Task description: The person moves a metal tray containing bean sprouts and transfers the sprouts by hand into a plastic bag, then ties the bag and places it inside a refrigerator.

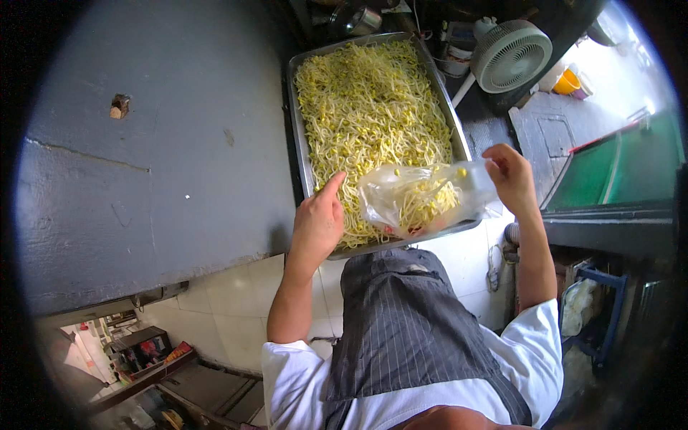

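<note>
A large metal tray [301, 161] lies before me, spread thickly with yellow-headed bean sprouts [373, 93]. Over its near right corner is a clear plastic bag [380, 193] with a clump of sprouts inside. My right hand [512, 175] pinches the bag's right end between thumb and fingers. At the tray's near left part, my left hand [319, 226] is held with its index finger stretched over the sprouts, apart from the bag. Nothing shows in that hand; its other fingers are partly curled and partly hidden.
A grey wall-like surface [193, 143] borders the tray's left side. Beyond the tray's right edge stands a round fan [512, 56], near a white tub [459, 61]. A green panel [623, 168] is at the right. Pale floor tiles [236, 294] show below the tray.
</note>
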Available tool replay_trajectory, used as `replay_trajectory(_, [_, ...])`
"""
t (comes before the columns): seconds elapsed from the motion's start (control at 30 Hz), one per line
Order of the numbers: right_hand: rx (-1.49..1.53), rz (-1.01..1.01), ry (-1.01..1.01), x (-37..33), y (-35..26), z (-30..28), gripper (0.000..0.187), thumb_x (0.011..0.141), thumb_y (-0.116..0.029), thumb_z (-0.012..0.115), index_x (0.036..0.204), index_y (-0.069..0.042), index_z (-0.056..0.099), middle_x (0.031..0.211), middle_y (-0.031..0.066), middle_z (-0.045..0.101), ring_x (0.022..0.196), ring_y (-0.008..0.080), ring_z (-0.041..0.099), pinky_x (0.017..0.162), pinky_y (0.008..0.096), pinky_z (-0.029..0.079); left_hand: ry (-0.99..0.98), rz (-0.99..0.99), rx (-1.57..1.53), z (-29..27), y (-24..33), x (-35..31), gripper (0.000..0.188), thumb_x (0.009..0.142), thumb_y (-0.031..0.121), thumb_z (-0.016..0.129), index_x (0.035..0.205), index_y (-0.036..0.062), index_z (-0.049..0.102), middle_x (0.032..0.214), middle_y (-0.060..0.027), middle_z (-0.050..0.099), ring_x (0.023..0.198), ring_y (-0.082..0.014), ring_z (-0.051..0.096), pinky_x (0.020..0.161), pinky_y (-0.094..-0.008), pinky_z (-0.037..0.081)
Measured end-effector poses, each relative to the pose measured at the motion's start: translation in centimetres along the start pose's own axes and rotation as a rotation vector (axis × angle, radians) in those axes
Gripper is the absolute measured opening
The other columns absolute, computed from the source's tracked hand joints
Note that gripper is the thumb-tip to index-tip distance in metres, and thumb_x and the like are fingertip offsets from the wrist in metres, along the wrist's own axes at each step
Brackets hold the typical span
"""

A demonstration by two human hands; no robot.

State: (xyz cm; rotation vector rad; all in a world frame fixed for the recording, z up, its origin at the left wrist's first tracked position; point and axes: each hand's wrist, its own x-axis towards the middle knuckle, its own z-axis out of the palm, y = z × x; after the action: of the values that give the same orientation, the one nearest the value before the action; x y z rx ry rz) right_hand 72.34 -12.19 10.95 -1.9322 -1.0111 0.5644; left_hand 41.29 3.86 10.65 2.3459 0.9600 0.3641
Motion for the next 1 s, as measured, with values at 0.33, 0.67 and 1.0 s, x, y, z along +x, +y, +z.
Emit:
replay_trajectory(0.33, [-0.361,-0.228,-0.043,-1.1,-0.9,0.9,0.035,0.072,0.002,0.061,0.107,-0.003,0.061,0.098,0.0154,0.058,0.094,0.0313,0.059,0.079,0.0346,0.048,0.072,0.295,0.095,6.3,5.8,2.3,0.06,0.072,0.026,0.079,0.123,0.0082,0.054,0.129,-0.0207,0.037,0.115,-0.0383,0.043,0.097,-0.0463,0.039])
replay_trajectory(0.67, [-0.383,-0.497,-0.251,0.4,-5.8,2.3,0.043,0.069,0.004,0.061,0.111,-0.006,0.061,0.115,0.0133,0.057,0.111,0.0325,0.053,0.092,0.0405,0.047,0.047,0.232,0.1,5.5,5.6,2.3,0.016,0.077,-0.002,0.055,0.092,-0.0008,0.058,0.097,-0.0167,0.054,0.097,-0.0343,0.056,0.079,-0.0404,0.049])
replay_trajectory(1.0, [-0.402,-0.467,-0.248,1.9,-2.4,3.9,0.01,0.076,-0.001,0.057,0.083,-0.004,0.063,0.084,0.0088,0.062,0.081,0.0273,0.063,0.069,0.0393,0.053,-0.12,0.012,0.12,1.7,3.1,-1.1,0.034,0.079,-0.005,0.052,0.112,0.0001,0.06,0.096,-0.0187,0.049,0.093,-0.0356,0.055,0.082,-0.0411,0.046])
